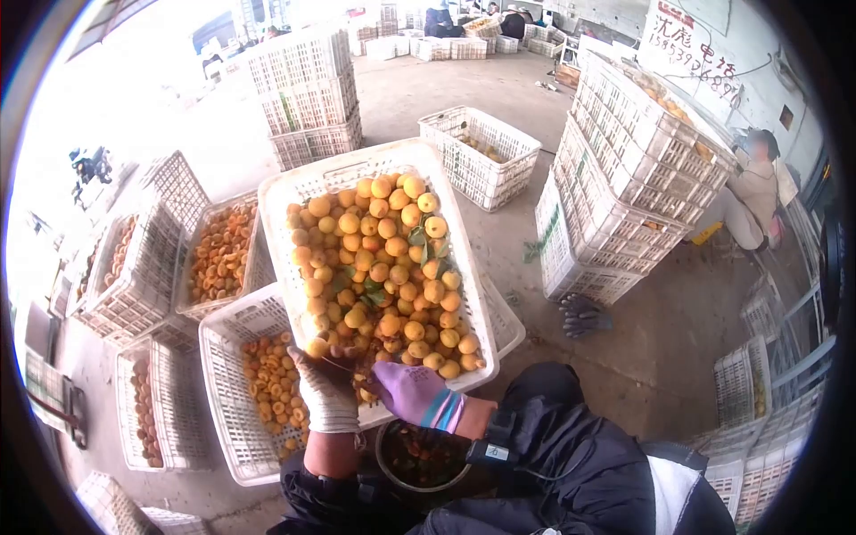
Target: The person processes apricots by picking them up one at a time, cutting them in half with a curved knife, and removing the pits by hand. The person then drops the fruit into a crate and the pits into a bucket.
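On the concrete floor point(660, 357) at the left edge lie white slatted plastic crates of small orange fruit point(218, 254). The left hand point(328, 388), in a white knit glove, rests its fingers curled together over fruit at the near edge of the tilted white plastic crate heaped with yellow-orange fruit point(379, 267). Just beside it, the right hand point(412, 392), in a purple glove, has fingers bent into the same pile; whether they pinch a fruit cannot be told. Below them sits a round metal bucket point(421, 459). Toward the right edge stands a stack of white crates point(624, 178).

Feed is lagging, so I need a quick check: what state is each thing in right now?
Top crate: tilted, full of yellow fruit.
Lower crate: part filled.
Left hand: gloved, in the fruit.
Right hand: gloved, at the fruit.
Bucket: holds dark fruit.
Stacked crates: upright.
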`<action>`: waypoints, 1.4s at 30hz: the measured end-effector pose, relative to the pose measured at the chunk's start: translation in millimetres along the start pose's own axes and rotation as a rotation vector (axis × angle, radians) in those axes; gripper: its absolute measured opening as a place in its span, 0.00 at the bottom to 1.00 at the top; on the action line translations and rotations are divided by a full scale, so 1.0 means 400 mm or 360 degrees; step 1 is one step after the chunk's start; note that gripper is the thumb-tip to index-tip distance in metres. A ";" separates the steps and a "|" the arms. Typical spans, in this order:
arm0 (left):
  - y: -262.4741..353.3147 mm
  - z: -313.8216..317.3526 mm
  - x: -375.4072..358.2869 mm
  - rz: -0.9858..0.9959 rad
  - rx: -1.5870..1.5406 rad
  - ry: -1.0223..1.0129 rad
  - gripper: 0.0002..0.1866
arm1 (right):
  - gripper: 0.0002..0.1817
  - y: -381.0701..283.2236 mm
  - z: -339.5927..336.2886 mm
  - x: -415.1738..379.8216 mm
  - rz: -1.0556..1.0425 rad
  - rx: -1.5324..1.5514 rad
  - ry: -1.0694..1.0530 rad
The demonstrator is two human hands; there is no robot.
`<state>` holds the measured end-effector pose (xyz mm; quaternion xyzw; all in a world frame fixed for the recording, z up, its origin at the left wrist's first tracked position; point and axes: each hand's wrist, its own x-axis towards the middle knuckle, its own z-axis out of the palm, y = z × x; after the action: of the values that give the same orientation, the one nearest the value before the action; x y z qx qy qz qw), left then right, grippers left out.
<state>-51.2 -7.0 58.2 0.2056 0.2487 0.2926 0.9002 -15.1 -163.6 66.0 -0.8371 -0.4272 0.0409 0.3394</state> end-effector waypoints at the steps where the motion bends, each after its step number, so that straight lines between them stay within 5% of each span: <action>1: 0.018 0.014 -0.001 0.0044 -0.0017 -0.0112 0.34 | 0.10 -0.001 -0.001 -0.006 -0.0007 0.0053 0.0012; 4: 0.038 -0.021 0.030 0.0131 0.0098 -0.0195 0.34 | 0.12 0.002 -0.008 -0.001 0.0030 0.0087 0.0031; 6: 0.023 -0.051 0.027 0.0164 0.0524 -0.0185 0.35 | 0.15 0.004 -0.027 0.018 0.0196 0.0614 0.0273; 8: -0.003 -0.031 -0.034 0.0490 0.1193 -0.0446 0.37 | 0.17 0.007 -0.014 0.039 0.0106 0.0818 0.0425; 10: -0.027 0.009 -0.077 0.0493 0.1360 -0.0554 0.36 | 0.18 0.000 -0.011 0.056 -0.0019 0.1566 0.0530; 11: -0.048 -0.018 -0.055 0.0680 0.1612 -0.0653 0.33 | 0.18 0.005 -0.022 0.048 0.0102 0.1655 0.0264; 15: -0.064 0.000 -0.084 0.0683 0.1653 -0.0547 0.33 | 0.17 -0.001 -0.029 0.034 0.0159 0.1644 0.0216; 20: -0.034 0.045 -0.121 0.0859 0.2040 -0.0789 0.26 | 0.16 0.029 -0.032 0.033 0.0229 0.1706 0.0181; 24: -0.074 0.021 -0.098 0.1095 0.2100 -0.0653 0.32 | 0.16 0.027 -0.023 0.033 0.0316 0.1878 0.0172; 26: -0.097 -0.002 -0.090 0.0775 0.1868 -0.0585 0.30 | 0.13 0.005 -0.034 0.021 0.0291 0.1657 0.0260; 28: -0.109 0.015 -0.107 0.0776 0.1756 -0.0556 0.30 | 0.10 -0.003 -0.034 0.017 0.0266 0.1431 0.0343; 30: -0.111 0.027 -0.112 0.0776 0.1646 -0.0534 0.29 | 0.09 0.003 -0.016 0.016 -0.0188 0.0751 0.0752; 32: -0.108 0.031 -0.112 0.0278 0.1256 -0.0493 0.27 | 0.09 0.009 -0.007 0.018 -0.0216 0.0787 0.0743; 37: -0.091 0.007 -0.092 0.0080 0.1185 -0.0566 0.26 | 0.14 0.021 0.004 0.025 -0.0504 0.0509 0.0736; 42: -0.084 -0.037 -0.070 -0.0225 0.0946 -0.0542 0.27 | 0.13 -0.011 -0.003 0.008 -0.0397 0.0342 0.0630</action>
<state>-65.0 -46.1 38.4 0.4869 0.1830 0.1058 0.8475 -15.6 -160.0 70.4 -0.7286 -0.4456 -0.1209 0.5059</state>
